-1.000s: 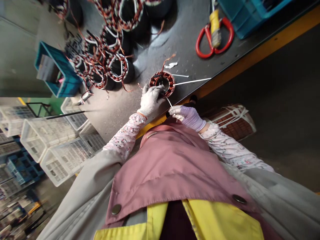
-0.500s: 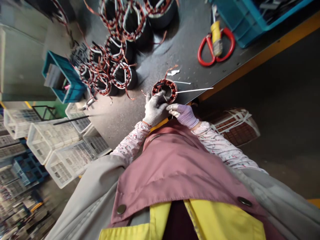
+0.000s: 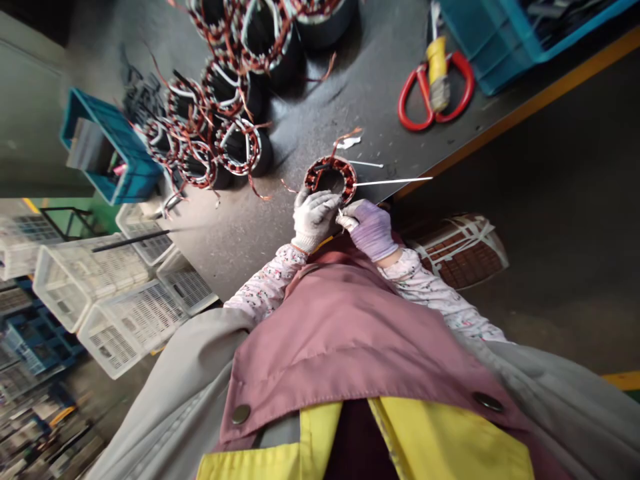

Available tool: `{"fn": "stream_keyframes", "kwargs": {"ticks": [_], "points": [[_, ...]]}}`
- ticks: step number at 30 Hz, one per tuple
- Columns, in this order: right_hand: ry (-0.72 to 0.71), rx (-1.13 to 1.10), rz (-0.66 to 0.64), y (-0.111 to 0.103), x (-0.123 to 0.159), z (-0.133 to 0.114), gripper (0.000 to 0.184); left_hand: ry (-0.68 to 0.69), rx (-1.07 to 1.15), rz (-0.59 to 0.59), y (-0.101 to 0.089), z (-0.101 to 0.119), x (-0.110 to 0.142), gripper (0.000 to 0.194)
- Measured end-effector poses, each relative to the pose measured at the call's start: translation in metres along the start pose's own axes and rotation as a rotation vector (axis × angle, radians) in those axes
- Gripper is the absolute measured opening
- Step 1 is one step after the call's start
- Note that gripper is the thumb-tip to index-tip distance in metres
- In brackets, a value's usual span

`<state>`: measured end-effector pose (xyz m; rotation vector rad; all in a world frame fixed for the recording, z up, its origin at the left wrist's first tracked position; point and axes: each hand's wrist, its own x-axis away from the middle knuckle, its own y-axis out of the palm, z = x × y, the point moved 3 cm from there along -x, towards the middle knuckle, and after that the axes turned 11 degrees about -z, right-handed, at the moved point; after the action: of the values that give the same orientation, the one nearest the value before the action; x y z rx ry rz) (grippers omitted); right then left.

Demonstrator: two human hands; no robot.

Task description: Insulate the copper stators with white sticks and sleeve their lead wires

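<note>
A motor stator (image 3: 330, 160), a ring with copper windings, stands on the dark table close to my body. My left hand (image 3: 315, 217), in a white glove with stained fingertips, is closed against its near rim and hides part of it. My right hand (image 3: 371, 228), in a purple glove, pinches at the near right side of the ring, its fingertips touching the left fingers. A bit of white shows at the pinch, too small to name. A long white strip (image 3: 395, 181) sticks out rightward from the stator. A shorter, thinner white strip (image 3: 367, 164) lies behind it.
Several wound stators (image 3: 240, 147) stand at the back left. Red-handled scissors (image 3: 417, 100) and a yellow-handled tool (image 3: 437, 67) lie at back right, near a blue crate (image 3: 480, 60). A blue bin (image 3: 135, 180) sits left; white crates (image 3: 130, 327) stand beyond the table's left edge.
My left fingers have come out of the ring's opening and now lie over its near rim. My right hand has turned slightly and stays pinched beside them. The view has shifted a little.
</note>
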<state>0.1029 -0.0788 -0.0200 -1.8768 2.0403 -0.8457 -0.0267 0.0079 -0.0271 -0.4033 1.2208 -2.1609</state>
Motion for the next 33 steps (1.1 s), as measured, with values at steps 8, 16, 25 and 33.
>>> {"fn": "stream_keyframes", "kwargs": {"ticks": [8,16,25,33], "points": [[0.104,0.354,-0.151,-0.005,-0.014,-0.008,0.028,0.07,-0.035,-0.078,0.001,-0.003,-0.002,0.028],[-0.203,0.44,-0.289,-0.018,0.015,-0.024,0.039,0.024,-0.034,-0.138,0.002,-0.006,-0.004,0.027],[0.0,-0.437,0.092,-0.013,-0.017,-0.055,0.038,0.161,-0.157,-0.35,-0.007,-0.021,-0.004,0.028],[-0.05,-0.311,0.269,-0.075,-0.049,-0.018,0.035,0.195,-0.371,-0.464,-0.032,-0.003,0.001,0.036]]}}
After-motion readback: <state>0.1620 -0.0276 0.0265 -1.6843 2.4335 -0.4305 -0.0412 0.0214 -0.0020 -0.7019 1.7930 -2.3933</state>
